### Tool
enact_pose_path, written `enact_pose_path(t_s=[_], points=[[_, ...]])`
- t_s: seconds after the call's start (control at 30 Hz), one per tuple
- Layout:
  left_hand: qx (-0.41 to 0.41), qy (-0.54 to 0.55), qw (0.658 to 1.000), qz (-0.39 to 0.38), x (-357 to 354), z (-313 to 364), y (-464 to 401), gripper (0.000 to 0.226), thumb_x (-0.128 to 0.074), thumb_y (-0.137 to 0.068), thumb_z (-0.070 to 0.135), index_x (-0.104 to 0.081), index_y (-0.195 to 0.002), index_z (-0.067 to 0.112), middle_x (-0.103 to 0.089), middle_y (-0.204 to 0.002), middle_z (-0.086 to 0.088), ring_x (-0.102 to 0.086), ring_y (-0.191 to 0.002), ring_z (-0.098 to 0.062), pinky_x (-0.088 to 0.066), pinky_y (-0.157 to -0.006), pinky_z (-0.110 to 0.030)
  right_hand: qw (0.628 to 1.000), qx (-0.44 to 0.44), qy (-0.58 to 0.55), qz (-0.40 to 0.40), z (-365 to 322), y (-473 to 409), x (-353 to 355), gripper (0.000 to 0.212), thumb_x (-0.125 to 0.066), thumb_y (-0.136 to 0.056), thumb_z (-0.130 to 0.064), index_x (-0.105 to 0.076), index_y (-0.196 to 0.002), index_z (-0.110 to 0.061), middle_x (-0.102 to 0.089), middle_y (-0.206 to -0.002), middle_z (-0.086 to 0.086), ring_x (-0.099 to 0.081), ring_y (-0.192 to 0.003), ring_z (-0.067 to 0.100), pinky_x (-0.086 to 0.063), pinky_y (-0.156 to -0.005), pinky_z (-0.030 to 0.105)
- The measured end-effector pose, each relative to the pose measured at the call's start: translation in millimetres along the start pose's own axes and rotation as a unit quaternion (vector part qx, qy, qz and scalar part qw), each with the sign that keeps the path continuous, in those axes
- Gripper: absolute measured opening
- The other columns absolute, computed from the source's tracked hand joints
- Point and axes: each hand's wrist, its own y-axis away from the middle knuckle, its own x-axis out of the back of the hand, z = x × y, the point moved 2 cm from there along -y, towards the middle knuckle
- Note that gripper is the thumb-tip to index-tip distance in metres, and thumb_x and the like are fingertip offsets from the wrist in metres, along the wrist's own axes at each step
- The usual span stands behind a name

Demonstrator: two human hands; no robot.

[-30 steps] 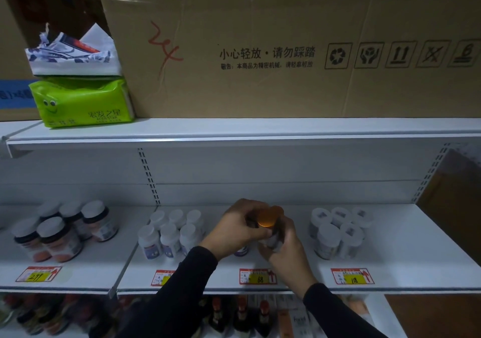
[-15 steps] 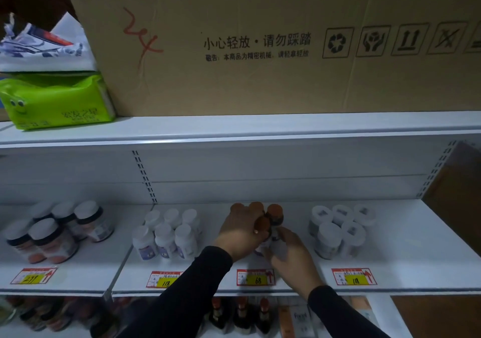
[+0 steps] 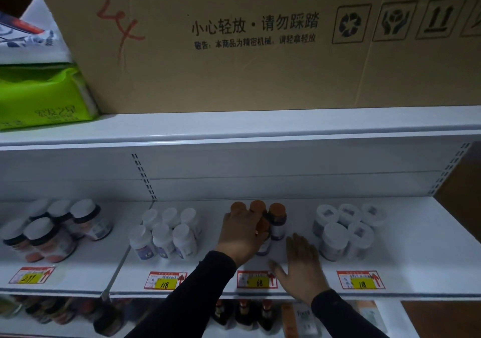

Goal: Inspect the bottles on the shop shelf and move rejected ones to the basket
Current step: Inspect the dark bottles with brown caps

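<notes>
With the left hand draped over the orange-capped bottles mid-shelf, its grip looks curled around the front bottle of that cluster; exact contact is hidden by the hand itself. Right hand is flat and relaxed, fingers spread, holding nothing, hovering just above the shelf beside the cluster.

Step in hand, my read: picking or seating one orange-capped bottle for inspection. Cluster is tight, caps touching or nearly so. To do it well:
- lift straight up, don't drag sideways, or the neighbours tip
- right hand is well placed to steady the rear bottle on its side
- turn the label toward the face once clear; light here is poor

Basket isn't in view, so I can't tell where rejects go.

Around:
- white-capped bottles in a tight block to the left, near the left forearm; a sleeve sweep could knock the front row
- sealed white-lid jars to the right, just beside the right hand
- larger white-lid jars further left, past the shelf divider
- price tags on the shelf lip; the one reading 68 sits under the orange-capped group
- upper shelf carries a big cardboard box and a green tissue pack, overhanging nothing in the way
- more bottles on the lower shelf, too dark to identify
</notes>
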Motion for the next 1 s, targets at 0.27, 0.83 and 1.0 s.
enact_pose_path(t_s=[0.27, 0.83, 1.0], points=[[0.003, 0.163, 0.986, 0.043, 16.0, -8.9, -6.2, 0.017, -0.053, -0.094, 0.028, -0.065, -0.093, 0.016, -0.059, -0.080, -0.002, -0.056, -0.080, -0.021, -0.041, -0.069, -0.032, 0.999, -0.017, 0.028, -0.041, 2.8, -0.7, -3.6, 0.093, -0.013, -0.093, -0.071, -0.070, -0.114, 0.000, -0.066, -0.121, 0.023, -0.066, -0.108, 0.040, -0.053, -0.087, 0.056], [0.231, 0.192, 0.954, -0.015, 4.4, -36.4, -34.1, 0.022, -0.054, -0.091, 0.017, -0.060, -0.107, 0.003, -0.064, -0.106, -0.019, -0.060, -0.099, -0.034, -0.044, -0.076, -0.031, 0.998, -0.011, 0.035, -0.045, 3.5, 1.9, -1.0, 0.089, -0.014, -0.094, -0.069, -0.071, -0.116, -0.003, -0.067, -0.122, 0.021, -0.066, -0.110, 0.037, -0.051, -0.090, 0.053], [0.225, 0.211, 0.950, 0.048, 15.2, -40.5, -30.7, 0.030, -0.049, -0.097, 0.020, -0.058, -0.121, 0.003, -0.063, -0.114, -0.019, -0.059, -0.106, -0.035, -0.046, -0.087, -0.034, 0.998, -0.007, 0.029, -0.057, 6.1, -0.4, 1.2, 0.087, -0.015, -0.095, -0.068, -0.073, -0.111, -0.004, -0.069, -0.118, 0.020, -0.068, -0.106, 0.036, -0.055, -0.085, 0.052]])
